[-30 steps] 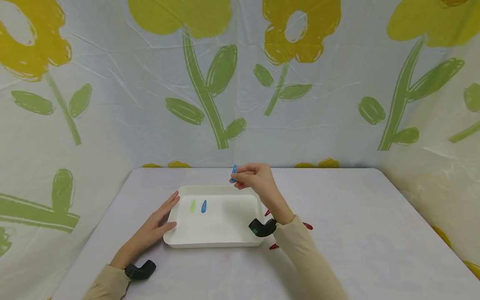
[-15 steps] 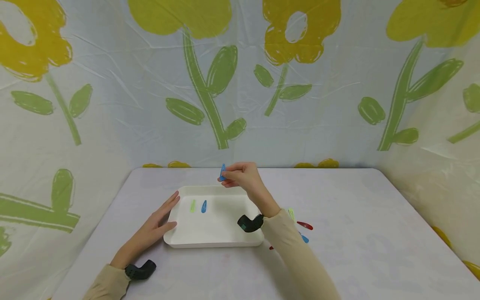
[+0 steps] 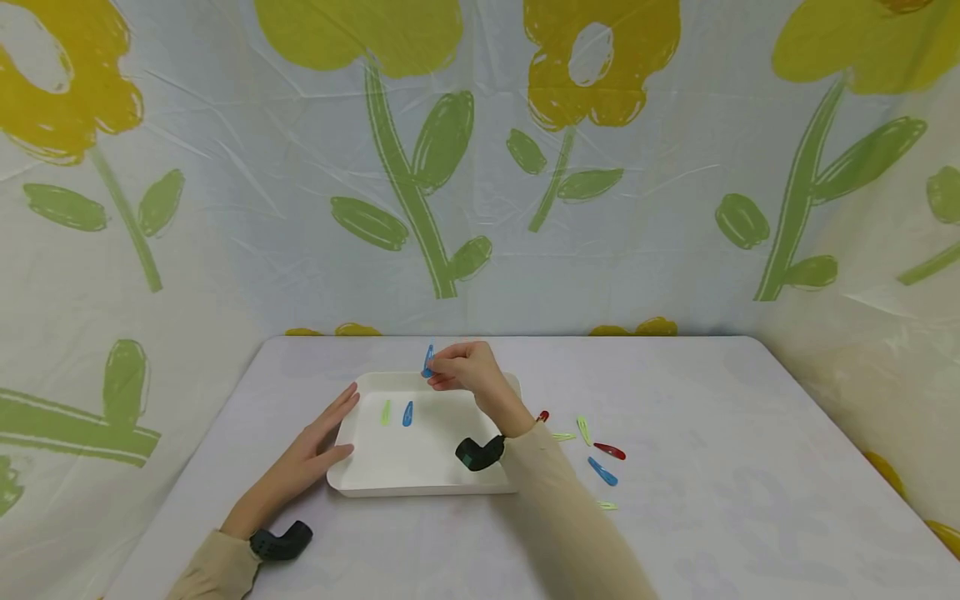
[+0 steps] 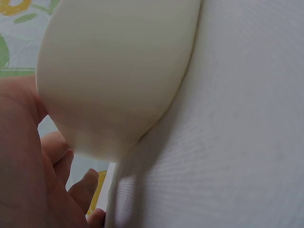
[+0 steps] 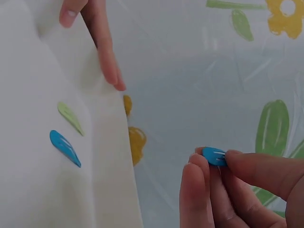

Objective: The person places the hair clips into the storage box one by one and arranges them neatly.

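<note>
My right hand [image 3: 467, 368] pinches a blue hair clip [image 5: 214, 156] between thumb and fingers, above the far rim of the white tray [image 3: 420, 479]. In the head view this clip [image 3: 428, 362] points upward. Inside the tray, a light green hair clip [image 3: 386, 412] and a second blue hair clip [image 3: 408, 414] lie side by side, left of the middle. My left hand [image 3: 309, 446] rests on the tray's left edge with its fingers spread. In the left wrist view, the left hand's fingers [image 4: 54, 147] lie along the tray's outer wall [image 4: 114, 80].
On the white table right of the tray lie several loose hair clips, among them a blue one [image 3: 602, 471], a red one [image 3: 610, 451] and a green one [image 3: 583, 430]. My right forearm partly covers others. A flower-patterned curtain [image 3: 480, 167] hangs behind the table.
My right hand has moved left with the blue hair clip and come lower over the tray's far edge. More loose clips show beside the right sleeve. The left hand has stayed put.
</note>
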Demonstrator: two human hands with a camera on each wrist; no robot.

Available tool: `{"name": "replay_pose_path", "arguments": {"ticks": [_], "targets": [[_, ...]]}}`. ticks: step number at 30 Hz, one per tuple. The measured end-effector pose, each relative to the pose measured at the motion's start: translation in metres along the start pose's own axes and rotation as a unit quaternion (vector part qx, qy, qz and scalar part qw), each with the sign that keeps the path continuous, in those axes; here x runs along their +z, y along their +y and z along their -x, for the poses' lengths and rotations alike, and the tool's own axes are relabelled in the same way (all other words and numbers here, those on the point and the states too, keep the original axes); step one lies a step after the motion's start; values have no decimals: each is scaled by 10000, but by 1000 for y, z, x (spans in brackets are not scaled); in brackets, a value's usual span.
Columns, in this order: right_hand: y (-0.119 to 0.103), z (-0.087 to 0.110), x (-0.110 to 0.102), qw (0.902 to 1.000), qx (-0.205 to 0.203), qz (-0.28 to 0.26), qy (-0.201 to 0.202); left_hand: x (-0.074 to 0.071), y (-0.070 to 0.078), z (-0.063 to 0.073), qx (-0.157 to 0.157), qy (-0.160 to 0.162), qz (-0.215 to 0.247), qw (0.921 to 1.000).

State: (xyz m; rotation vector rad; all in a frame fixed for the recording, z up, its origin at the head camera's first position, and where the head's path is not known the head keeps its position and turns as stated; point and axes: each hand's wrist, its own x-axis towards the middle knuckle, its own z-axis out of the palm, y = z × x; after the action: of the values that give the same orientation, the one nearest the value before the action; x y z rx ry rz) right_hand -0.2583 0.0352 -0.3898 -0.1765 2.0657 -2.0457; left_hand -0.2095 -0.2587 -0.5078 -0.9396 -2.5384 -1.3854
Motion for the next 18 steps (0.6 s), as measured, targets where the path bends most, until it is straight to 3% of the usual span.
{"name": "replay_pose_path", "arguments": {"ticks": [6,18], "targets": [[14,-2,4,9993,333,121,124,-1,3,0,75,28,-3,10000],[40,-7,8,9983,539,33,210,0,4,1,148,44,9,9999]]}}
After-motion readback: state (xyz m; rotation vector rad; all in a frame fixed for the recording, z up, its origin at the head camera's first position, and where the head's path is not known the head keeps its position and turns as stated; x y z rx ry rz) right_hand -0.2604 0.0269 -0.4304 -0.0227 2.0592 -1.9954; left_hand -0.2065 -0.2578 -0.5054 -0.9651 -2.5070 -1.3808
